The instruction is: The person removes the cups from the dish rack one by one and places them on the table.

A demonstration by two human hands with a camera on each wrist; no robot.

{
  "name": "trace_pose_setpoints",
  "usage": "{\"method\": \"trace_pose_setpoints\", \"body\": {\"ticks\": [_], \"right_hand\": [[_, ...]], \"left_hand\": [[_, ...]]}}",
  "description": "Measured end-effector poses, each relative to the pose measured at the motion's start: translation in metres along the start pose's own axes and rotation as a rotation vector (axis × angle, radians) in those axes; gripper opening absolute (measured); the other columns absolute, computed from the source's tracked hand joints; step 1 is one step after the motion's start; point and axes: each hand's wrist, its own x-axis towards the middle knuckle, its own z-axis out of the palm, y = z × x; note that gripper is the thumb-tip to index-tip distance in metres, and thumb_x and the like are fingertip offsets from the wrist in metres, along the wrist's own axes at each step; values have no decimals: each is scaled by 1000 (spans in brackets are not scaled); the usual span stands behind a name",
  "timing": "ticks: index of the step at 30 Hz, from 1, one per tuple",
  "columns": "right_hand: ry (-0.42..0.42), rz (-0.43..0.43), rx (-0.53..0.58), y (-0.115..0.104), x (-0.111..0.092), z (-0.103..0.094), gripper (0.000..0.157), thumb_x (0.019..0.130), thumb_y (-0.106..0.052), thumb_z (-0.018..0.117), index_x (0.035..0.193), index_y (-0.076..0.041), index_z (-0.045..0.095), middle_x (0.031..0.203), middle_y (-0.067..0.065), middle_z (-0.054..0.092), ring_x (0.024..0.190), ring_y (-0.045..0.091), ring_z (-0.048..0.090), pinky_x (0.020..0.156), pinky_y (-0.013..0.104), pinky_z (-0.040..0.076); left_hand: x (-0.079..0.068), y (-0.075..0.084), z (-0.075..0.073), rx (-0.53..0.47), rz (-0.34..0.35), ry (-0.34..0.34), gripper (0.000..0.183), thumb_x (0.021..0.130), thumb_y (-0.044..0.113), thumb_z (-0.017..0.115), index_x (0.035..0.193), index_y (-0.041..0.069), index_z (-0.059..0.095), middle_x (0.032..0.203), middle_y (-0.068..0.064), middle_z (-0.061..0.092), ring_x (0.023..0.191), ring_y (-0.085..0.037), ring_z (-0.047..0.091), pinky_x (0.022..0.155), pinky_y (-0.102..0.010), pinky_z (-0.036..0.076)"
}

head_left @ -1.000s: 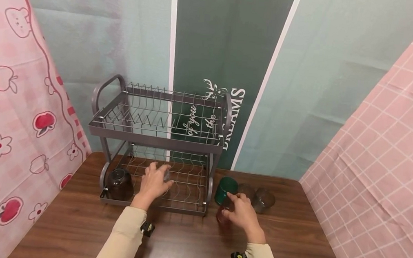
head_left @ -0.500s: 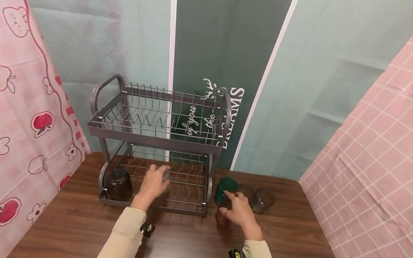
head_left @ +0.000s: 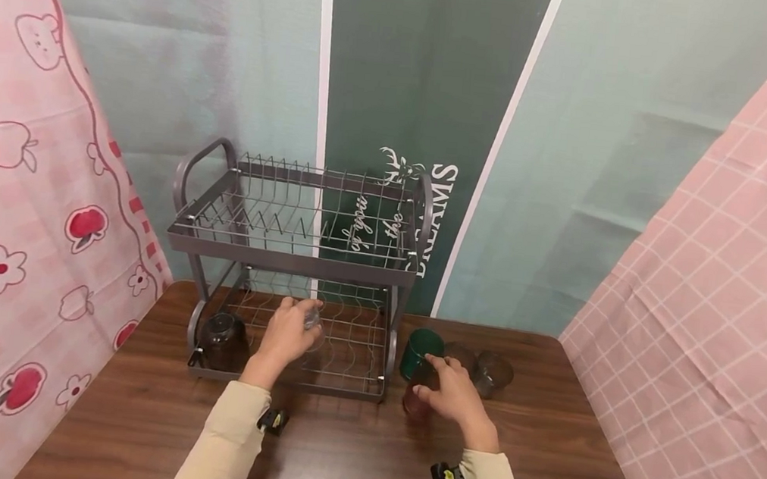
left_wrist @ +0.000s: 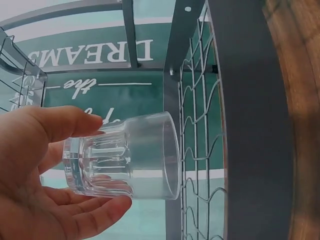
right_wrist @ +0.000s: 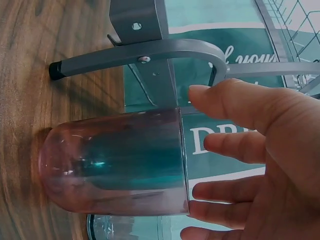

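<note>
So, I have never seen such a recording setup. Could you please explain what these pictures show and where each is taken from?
There is no machine, only a person's bare left hand and right hand. The wide picture comes from a camera on the head. The other two come from small wrist cameras, so they look turned sideways.

On the table stands a metal rack. To its right are a pink cup, a green cup and two see-through glasses. The left hand is at a clear glass, upside down at the lower shelf; whether it grips, I cannot tell. A dark glass sits to the left. The right hand is open at the pink cup's rim.
</note>
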Motion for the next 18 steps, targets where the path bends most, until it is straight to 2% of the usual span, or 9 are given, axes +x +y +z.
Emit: {"method": "trace_pose_setpoints", "body": {"ticks": [5,12,18], "right_hand": [[-6,-5,5,1,-4,0,58,78,-23,74,126,0,54,122,30,47,112,45,46,86,56,41],[58,-39,20,-1,-23,4,54,76,-20,75,123,0,57,124,34,45,112,49,44,85,58,40],[84,-70,21,-13,-31,3,53,77,-21,75,124,-3,58,125,33,44,113,49,43,84,58,41]], "left_hand": [[-3,2,0,-8,-11,1,41,75,11,73,115,7,64,106,-25,52,86,-40,58,70,-49,48],[-20,10,4,-70,-24,20,42,75,11,73,116,10,65,108,-23,53,87,-37,58,68,-48,48],[-28,19,0,-119,-37,45,43,74,11,73,116,12,64,107,-19,54,85,-32,58,69,-46,47]]}}
